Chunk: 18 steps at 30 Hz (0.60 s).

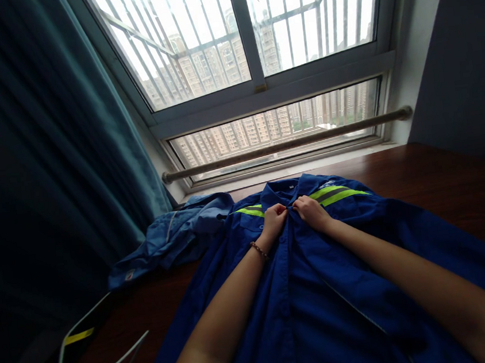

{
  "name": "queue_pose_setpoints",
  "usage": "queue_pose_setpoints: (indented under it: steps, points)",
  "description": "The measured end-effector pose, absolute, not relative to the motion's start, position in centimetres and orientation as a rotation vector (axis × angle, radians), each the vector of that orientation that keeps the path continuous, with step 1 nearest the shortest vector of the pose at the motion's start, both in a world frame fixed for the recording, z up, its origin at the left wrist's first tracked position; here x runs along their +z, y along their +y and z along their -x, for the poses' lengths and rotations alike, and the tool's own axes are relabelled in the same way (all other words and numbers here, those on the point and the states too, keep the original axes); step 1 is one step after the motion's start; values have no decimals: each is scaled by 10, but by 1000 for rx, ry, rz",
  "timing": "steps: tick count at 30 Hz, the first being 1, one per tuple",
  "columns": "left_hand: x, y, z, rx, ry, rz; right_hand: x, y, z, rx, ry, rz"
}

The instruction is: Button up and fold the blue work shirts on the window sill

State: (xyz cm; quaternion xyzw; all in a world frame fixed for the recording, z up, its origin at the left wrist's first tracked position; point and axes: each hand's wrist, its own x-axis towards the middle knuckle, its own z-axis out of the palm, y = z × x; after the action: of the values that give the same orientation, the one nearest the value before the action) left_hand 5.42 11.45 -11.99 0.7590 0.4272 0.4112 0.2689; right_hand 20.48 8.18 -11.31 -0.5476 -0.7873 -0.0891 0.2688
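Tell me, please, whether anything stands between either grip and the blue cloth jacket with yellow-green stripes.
Nothing visible does: the left grip and right grip pinch the jacket near its blue collar; the crumpled, lighter-blue cloth garment lies off left.

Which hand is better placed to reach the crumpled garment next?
Probably the left hand: it is nearer the crumpled garment than the right hand, though both hold the blue jacket.

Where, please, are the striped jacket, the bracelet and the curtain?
Striped jacket (309, 293), head view: on its front.
Bracelet (259, 250), head view: middle of its band.
Curtain (74, 127), head view: on its folds.
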Motion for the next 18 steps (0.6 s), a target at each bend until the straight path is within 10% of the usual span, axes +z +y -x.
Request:
queue_pose_setpoints:
  steps: [18]
  points:
    - [-108,104,-58,1139,990,-1703,-103,72,-201,-335,-2044,1382]
